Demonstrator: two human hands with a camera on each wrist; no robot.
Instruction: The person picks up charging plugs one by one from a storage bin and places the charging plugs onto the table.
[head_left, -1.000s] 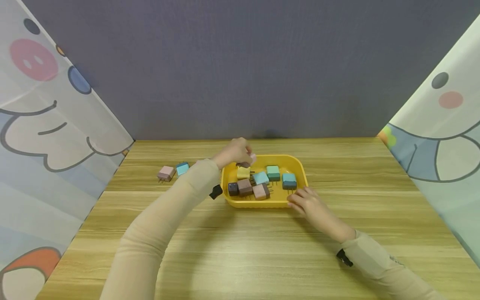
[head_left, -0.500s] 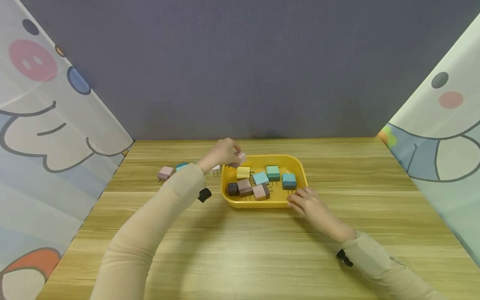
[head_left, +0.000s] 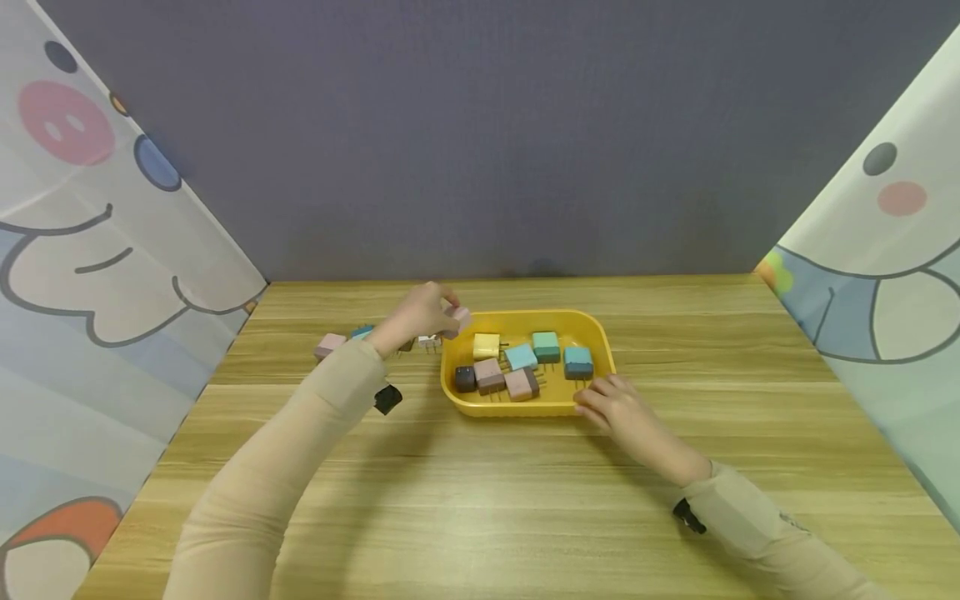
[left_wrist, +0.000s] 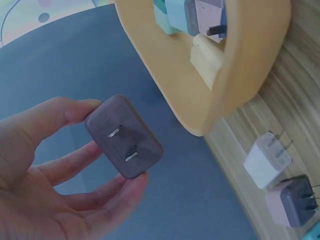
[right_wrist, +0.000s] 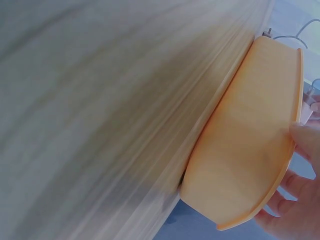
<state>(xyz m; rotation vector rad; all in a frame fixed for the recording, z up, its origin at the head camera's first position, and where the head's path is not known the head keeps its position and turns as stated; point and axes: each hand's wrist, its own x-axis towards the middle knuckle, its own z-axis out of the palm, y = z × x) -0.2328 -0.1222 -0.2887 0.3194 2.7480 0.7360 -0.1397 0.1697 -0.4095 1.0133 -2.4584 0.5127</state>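
My left hand (head_left: pixel 417 314) pinches a pink and brown two-prong charger plug (left_wrist: pixel 124 136) between thumb and fingers. In the head view it hangs just over the left end of the yellow tray (head_left: pixel 525 409). The left wrist view shows its brown prong face. My right hand (head_left: pixel 628 418) holds the tray's rim at the near right corner, thumb outside and fingers over the edge. Inside the tray lie several plugs, among them a yellow one (head_left: pixel 486 346), a green one (head_left: pixel 546 347), a blue one (head_left: pixel 578 362) and a dark one (head_left: pixel 465 379).
Left of the tray, more plugs lie on the wooden table (head_left: pixel 525 500): a pink one (head_left: pixel 329 345), a blue one (head_left: pixel 363 332) partly behind my left arm, and a white one (left_wrist: pixel 267 160). A grey panel (head_left: pixel 510 150) rises behind the table.
My left hand has moved left with the pink and brown charger plug, from above the tray's inside to its left end. The right hand and tray stay put.
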